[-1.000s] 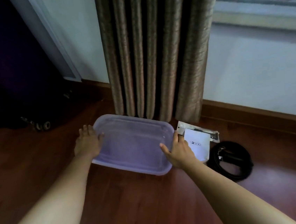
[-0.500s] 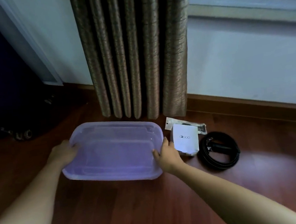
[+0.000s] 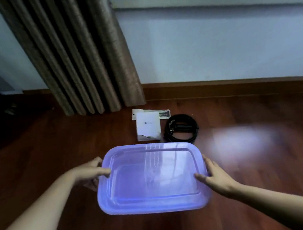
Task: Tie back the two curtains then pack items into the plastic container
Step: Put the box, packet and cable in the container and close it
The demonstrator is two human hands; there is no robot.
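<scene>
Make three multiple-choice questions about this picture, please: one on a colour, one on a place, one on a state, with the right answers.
1. What colour is the container?
A. green
B. purple
C. red

2. Where does the white box lie?
A. left of the black coil
B. right of the black coil
C. inside the container

3. How is the container held?
A. by no hand
B. by one hand alone
C. by both hands

Answers: 1 B, its plastic is purple all over. 2 A, the box lies on the floor beside the coil, to its left. 3 C, the left hand and the right hand each hold one end.
</scene>
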